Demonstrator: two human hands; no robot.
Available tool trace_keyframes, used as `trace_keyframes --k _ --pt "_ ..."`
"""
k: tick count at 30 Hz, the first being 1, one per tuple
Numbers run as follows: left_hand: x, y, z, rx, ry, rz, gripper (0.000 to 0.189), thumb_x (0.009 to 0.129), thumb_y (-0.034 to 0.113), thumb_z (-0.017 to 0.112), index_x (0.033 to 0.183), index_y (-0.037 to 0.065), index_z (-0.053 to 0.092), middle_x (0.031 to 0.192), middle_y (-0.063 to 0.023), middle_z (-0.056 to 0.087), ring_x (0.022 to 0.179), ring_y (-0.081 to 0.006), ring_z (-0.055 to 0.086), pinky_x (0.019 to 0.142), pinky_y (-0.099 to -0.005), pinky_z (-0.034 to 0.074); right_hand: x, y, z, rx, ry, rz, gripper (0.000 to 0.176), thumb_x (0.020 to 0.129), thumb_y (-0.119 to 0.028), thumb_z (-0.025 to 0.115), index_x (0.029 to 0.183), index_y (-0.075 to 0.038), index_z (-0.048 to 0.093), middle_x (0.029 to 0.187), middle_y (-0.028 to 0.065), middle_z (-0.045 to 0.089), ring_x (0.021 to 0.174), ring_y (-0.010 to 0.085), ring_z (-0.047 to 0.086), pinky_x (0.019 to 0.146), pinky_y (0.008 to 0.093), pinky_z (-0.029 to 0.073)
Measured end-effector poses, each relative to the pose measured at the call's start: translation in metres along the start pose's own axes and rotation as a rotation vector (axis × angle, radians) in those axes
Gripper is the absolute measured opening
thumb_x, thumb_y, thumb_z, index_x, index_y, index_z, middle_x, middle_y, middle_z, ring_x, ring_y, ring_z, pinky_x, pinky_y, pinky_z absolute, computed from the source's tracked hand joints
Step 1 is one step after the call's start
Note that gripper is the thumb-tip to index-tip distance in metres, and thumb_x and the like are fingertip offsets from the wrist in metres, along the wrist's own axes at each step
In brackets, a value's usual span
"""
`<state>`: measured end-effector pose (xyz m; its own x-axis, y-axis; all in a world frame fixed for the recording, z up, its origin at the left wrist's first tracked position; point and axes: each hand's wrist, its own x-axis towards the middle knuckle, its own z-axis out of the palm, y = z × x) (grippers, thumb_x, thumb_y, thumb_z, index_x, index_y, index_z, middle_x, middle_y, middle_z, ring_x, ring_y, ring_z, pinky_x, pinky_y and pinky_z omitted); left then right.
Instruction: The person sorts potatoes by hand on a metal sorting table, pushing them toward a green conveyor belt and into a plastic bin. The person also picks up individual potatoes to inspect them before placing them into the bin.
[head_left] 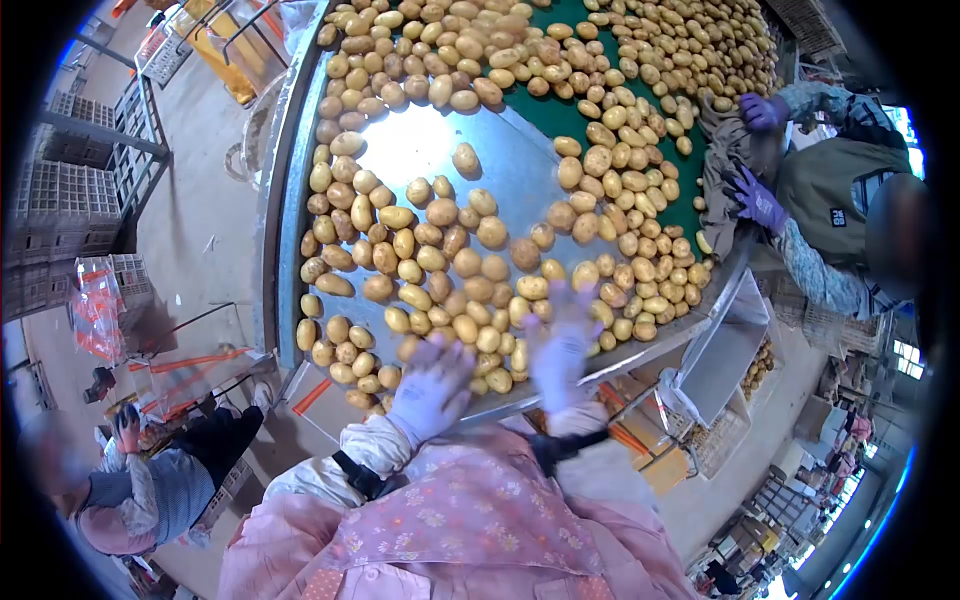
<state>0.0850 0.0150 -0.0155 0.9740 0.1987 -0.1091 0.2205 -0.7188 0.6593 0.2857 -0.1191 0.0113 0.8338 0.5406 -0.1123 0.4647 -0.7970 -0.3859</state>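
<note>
Many yellow-brown potatoes (432,258) lie loose across a metal sorting table (520,140). My left hand (432,388), in a pale lavender glove, rests at the near edge with its fingers stretched over the closest potatoes. To its right, my right hand (562,350), gloved alike, reaches further in among the potatoes. Its fingers are spread and somewhat blurred by motion. Neither hand shows a potato enclosed in it, though the fingertips partly cover some.
Across the right corner a co-worker in purple gloves (762,205) handles a brown cloth (725,165). More potatoes lie on a green belt (530,108) at the back. A metal chute (715,360) stands below right. Another person (165,490) sits at lower left, near stacked crates (65,210).
</note>
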Motion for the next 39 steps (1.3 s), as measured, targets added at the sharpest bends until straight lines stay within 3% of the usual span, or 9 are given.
trace_keyframes --k 5,11,14,18,25,28,31,33,39 --pt "-0.057 -0.043 -0.038 0.161 -0.055 0.020 0.043 0.088 0.027 0.071 0.130 0.022 0.069 0.145 -0.0063 0.059 0.136 -0.0382 0.053 0.109 -0.0545 0.046 -0.023 -0.020 0.031 -0.154 -0.409 -0.705 0.063 0.088 -0.046 0.068 0.146 -0.025 0.059 0.156 0.0063 0.048 0.149 0.0373 0.036 0.123 0.0659 0.021" --pt "-0.082 -0.092 -0.090 0.074 0.042 -0.124 0.032 0.086 0.020 0.073 0.118 0.015 0.073 0.128 -0.0077 0.067 0.118 -0.0336 0.063 0.100 -0.0484 0.048 0.114 0.076 -0.028 -0.319 -0.544 -0.766 0.054 0.088 -0.037 0.072 0.139 -0.022 0.062 0.153 0.0105 0.051 0.146 0.0390 0.041 0.123 0.0583 0.026" --pt "-0.020 -0.099 -0.111 0.072 0.217 -0.156 0.032 0.087 0.016 0.073 0.119 0.012 0.072 0.117 -0.0088 0.068 0.107 -0.0317 0.064 0.097 -0.0473 0.048 0.165 0.007 -0.004 -0.057 -0.089 -0.727 0.049 0.089 -0.031 0.071 0.135 -0.015 0.064 0.145 0.0109 0.057 0.141 0.0356 0.047 0.121 0.0565 0.029" --pt "0.099 -0.107 -0.130 0.073 0.464 -0.192 0.039 0.091 0.013 0.070 0.130 0.011 0.069 0.129 -0.0134 0.066 0.116 -0.0357 0.062 0.102 -0.0477 0.048 0.202 -0.104 0.064 0.101 -0.091 -0.816 0.033 0.094 -0.019 0.063 0.126 -0.011 0.064 0.128 0.0146 0.061 0.120 0.0358 0.060 0.098 0.0500 0.052" --pt "0.181 -0.146 -0.122 0.253 0.311 -0.198 0.047 0.096 0.025 0.064 0.142 0.018 0.064 0.156 -0.0197 0.048 0.148 -0.0430 0.038 0.123 -0.0563 0.027 0.228 -0.066 0.049 0.474 -0.435 -0.264 0.023 0.100 -0.018 0.058 0.119 -0.010 0.068 0.104 0.0158 0.069 0.099 0.0341 0.068 0.088 0.0454 0.055" --pt "0.174 -0.135 -0.114 0.324 0.234 -0.195 0.053 0.097 0.028 0.062 0.148 0.018 0.058 0.162 -0.0192 0.041 0.153 -0.0436 0.031 0.125 -0.0581 0.022 0.228 -0.073 -0.004 0.701 -0.422 0.366 0.022 0.102 -0.019 0.057 0.117 -0.010 0.070 0.107 0.0147 0.070 0.100 0.0311 0.069 0.088 0.0426 0.055" --pt "0.156 -0.110 -0.099 0.303 0.124 -0.187 0.065 0.095 0.027 0.061 0.156 0.011 0.045 0.162 -0.0190 0.041 0.153 -0.0464 0.029 0.127 -0.0597 0.019 0.184 -0.071 0.027 0.449 -0.258 -0.334 0.022 0.099 -0.015 0.060 0.119 -0.011 0.068 0.103 0.0138 0.069 0.097 0.0285 0.069 0.085 0.0416 0.055" --pt "0.137 -0.088 -0.081 0.256 0.088 -0.235 0.064 0.094 0.026 0.062 0.155 0.012 0.047 0.161 -0.0211 0.041 0.153 -0.0467 0.029 0.127 -0.0605 0.019 0.157 -0.069 0.075 -0.256 -0.165 -0.588 0.026 0.093 -0.012 0.063 0.119 -0.012 0.066 0.099 0.0136 0.067 0.094 0.0269 0.068 0.082 0.0412 0.056" --pt "0.022 -0.033 -0.027 0.216 -0.013 -0.228 0.061 0.094 0.032 0.064 0.153 0.022 0.054 0.159 -0.0233 0.043 0.150 -0.0448 0.036 0.125 -0.0602 0.019 0.087 -0.036 0.064 -0.172 -0.110 -0.381 0.028 0.089 -0.010 0.064 0.116 -0.015 0.065 0.111 0.0153 0.064 0.099 0.0318 0.067 0.083 0.0439 0.056"
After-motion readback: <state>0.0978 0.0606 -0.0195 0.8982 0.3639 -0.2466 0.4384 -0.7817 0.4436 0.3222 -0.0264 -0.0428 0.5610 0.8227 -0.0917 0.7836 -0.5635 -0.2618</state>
